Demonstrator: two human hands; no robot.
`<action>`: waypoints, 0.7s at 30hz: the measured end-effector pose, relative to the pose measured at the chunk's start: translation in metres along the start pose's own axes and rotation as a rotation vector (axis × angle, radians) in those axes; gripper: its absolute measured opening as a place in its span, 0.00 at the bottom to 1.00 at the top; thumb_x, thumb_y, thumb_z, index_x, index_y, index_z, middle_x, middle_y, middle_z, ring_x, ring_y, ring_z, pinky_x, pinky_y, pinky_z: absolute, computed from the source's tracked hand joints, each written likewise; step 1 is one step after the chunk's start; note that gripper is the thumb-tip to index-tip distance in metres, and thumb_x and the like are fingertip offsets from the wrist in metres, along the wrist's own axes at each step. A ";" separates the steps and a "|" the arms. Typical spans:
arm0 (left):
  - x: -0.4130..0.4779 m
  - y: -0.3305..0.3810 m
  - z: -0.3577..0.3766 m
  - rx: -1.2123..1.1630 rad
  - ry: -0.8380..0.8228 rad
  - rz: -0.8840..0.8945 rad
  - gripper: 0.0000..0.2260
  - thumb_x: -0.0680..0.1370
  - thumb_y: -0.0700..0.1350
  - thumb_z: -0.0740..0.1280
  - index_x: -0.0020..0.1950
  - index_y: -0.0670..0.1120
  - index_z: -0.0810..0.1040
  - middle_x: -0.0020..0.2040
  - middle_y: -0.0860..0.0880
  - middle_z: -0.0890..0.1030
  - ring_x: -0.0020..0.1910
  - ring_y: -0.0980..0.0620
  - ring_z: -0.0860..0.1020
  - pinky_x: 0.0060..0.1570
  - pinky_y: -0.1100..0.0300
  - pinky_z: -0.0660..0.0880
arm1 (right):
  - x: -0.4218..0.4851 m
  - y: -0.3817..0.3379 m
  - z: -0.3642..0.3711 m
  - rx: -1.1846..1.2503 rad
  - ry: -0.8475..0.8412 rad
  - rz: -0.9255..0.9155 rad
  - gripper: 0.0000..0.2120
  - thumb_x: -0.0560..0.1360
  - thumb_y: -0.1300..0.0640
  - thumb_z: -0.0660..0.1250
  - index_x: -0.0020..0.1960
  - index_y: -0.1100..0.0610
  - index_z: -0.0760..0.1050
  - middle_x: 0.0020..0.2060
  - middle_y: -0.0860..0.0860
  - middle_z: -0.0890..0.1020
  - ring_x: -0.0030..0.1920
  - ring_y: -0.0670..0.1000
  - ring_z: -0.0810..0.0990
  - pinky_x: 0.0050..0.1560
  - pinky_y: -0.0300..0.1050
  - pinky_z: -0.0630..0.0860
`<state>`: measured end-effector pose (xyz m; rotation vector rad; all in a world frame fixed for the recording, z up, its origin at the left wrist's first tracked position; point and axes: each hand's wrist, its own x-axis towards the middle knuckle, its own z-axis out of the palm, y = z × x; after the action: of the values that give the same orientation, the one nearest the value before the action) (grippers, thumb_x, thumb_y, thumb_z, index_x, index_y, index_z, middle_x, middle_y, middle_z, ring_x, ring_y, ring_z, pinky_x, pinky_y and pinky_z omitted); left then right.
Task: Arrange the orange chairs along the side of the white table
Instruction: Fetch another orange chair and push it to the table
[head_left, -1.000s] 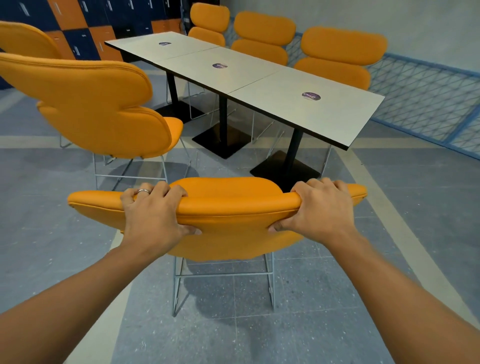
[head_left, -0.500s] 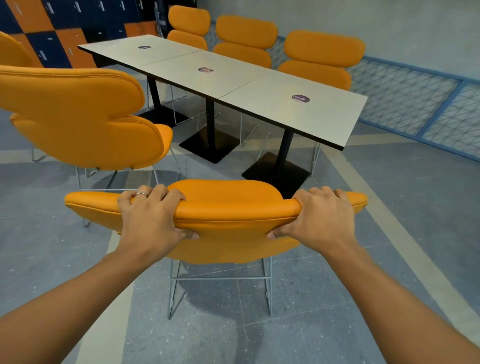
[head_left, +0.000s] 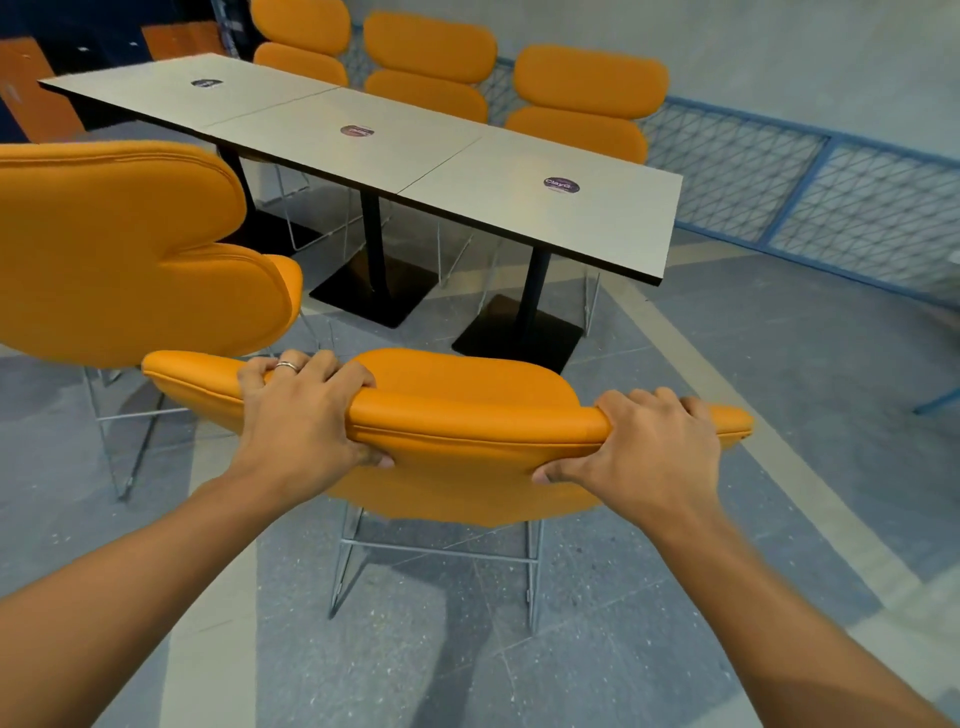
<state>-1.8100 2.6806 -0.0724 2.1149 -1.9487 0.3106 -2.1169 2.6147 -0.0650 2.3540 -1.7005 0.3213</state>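
Both hands grasp the top of an orange chair's backrest (head_left: 467, 415), fingers curled over the front, thumbs behind: left hand (head_left: 301, 410) toward the left end, right hand (head_left: 644, 447) toward the right. The chair stands on grey floor (head_left: 753, 364) near the end of a long white table (head_left: 467, 171), apart from it. A second chair (head_left: 119, 249) sits close on the left, between the held chair and the table's near side. Three more chairs (head_left: 431, 62) line the far side, before a blue mesh fence (head_left: 831, 197).
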 end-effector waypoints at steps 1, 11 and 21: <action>0.005 -0.004 0.002 -0.001 0.004 0.014 0.33 0.54 0.69 0.76 0.53 0.54 0.77 0.48 0.49 0.78 0.51 0.41 0.74 0.54 0.43 0.61 | 0.002 -0.002 0.001 0.001 0.005 0.009 0.39 0.52 0.14 0.55 0.38 0.48 0.74 0.32 0.47 0.77 0.39 0.52 0.76 0.50 0.53 0.71; 0.064 -0.052 0.018 -0.015 -0.026 0.029 0.34 0.52 0.67 0.78 0.54 0.54 0.78 0.48 0.48 0.77 0.55 0.39 0.72 0.59 0.40 0.59 | 0.044 -0.037 0.020 0.012 0.089 0.049 0.40 0.53 0.14 0.58 0.39 0.50 0.77 0.33 0.47 0.77 0.39 0.52 0.73 0.48 0.51 0.67; 0.119 -0.052 0.041 -0.063 0.052 0.068 0.33 0.54 0.68 0.76 0.53 0.53 0.78 0.49 0.48 0.79 0.54 0.39 0.73 0.60 0.39 0.60 | 0.100 -0.025 0.032 -0.010 0.058 0.091 0.44 0.52 0.13 0.55 0.46 0.48 0.80 0.37 0.47 0.79 0.41 0.52 0.75 0.47 0.52 0.68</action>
<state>-1.7484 2.5593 -0.0756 1.9846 -1.9773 0.3096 -2.0608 2.5219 -0.0668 2.2415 -1.7812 0.3917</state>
